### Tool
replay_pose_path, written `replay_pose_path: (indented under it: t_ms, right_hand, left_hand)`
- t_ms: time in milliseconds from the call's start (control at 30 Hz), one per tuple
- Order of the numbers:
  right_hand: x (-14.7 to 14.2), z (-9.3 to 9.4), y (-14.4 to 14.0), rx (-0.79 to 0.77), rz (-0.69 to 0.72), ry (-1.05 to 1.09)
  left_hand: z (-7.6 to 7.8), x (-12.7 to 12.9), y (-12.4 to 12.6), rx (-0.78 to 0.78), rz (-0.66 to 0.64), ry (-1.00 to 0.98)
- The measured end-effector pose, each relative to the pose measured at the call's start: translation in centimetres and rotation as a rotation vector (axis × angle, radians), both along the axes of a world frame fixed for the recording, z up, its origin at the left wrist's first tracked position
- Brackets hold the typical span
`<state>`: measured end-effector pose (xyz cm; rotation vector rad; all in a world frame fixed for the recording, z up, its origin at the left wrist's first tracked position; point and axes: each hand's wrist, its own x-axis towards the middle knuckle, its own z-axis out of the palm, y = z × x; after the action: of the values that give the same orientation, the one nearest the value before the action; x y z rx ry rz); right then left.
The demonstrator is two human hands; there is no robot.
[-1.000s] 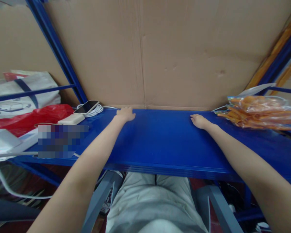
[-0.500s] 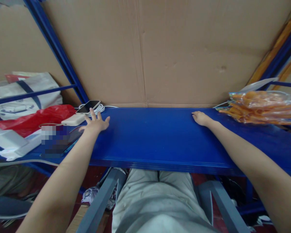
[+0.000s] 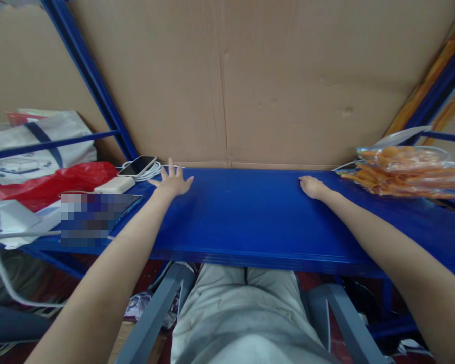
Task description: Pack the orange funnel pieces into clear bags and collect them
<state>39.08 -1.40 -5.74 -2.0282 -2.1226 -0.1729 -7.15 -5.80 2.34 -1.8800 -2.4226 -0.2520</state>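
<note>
My left hand (image 3: 173,183) is over the left part of the blue tabletop (image 3: 235,212), open with its fingers spread and nothing in it. A smartphone (image 3: 142,166) lies to the left of that hand, on top of a coiled white cable (image 3: 150,173). My right hand (image 3: 312,187) rests on the right half of the tabletop, its fingers curled together. No object shows in or around it. Right of it lies a pile of clear plastic bags with orange contents (image 3: 398,174).
At the left are a white power bank (image 3: 115,185), a red plastic bag (image 3: 56,184), a white tote bag (image 3: 66,139) and a flat item with a blurred face (image 3: 125,207). A white cable (image 3: 26,302) hangs off the edge. Cardboard (image 3: 288,91) stands behind the table.
My left hand has moved right, away from the phone and cable, fingers still spread. The white cable at the far left has shifted up into view. My right hand has stayed put.
</note>
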Motion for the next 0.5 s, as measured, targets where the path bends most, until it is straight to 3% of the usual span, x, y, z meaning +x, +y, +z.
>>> replay_pose_path:
  t_ms: [167,300,400,500]
  right_hand:
    - [-1.4,1.1,-1.6,-0.097,-0.098,0.010]
    - [-1.3,1.1,-1.8,-0.058,-0.079,-0.004]
    - [-0.7,0.8,-1.4,-0.022,-0.019,-0.035]
    - [-0.3,0.8,-1.3,-0.045,0.010,-0.048]
  left_hand:
    - [1.3,5.8,2.5,-0.172,-0.365,0.087]
    - [0.9,9.6,4.1,-0.263,-0.611,0.127]
    - [-0.5,11.1,4.7,-0.201,-0.722,0.114]
    - [-2.2,11.0,5.1,-0.018,-0.816,0.042]
